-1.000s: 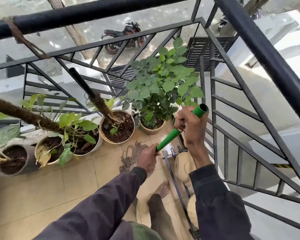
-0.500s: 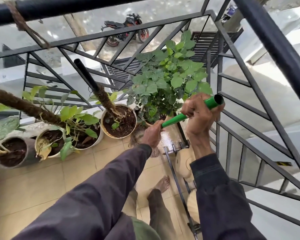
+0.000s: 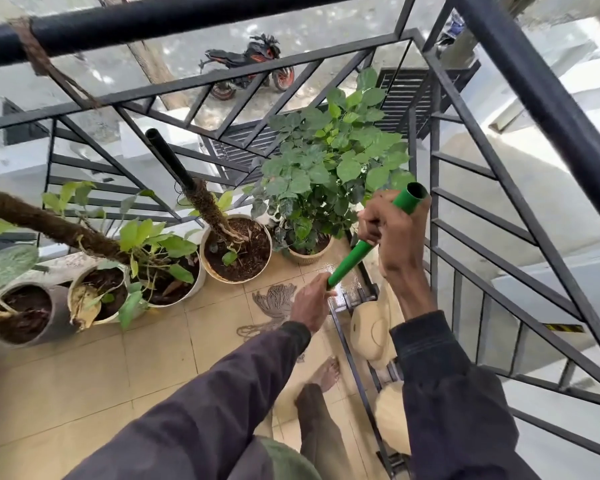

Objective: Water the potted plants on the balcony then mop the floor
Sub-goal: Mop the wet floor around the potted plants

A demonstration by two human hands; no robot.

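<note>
Green mop handle point(image 3: 352, 259) is tilted and gripped by both hands. The right hand point(image 3: 394, 233) is curled round it near the top end, the left hand point(image 3: 310, 304) wrapped round it lower down. The stringy mop head point(image 3: 274, 301) lies on the tiled floor point(image 3: 84, 375), near the potted plants point(image 3: 326, 161) along the railing point(image 3: 482, 202).

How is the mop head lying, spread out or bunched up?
Spread out: the mop head lies fanned flat on the tiles, its strings splayed apart.
</note>
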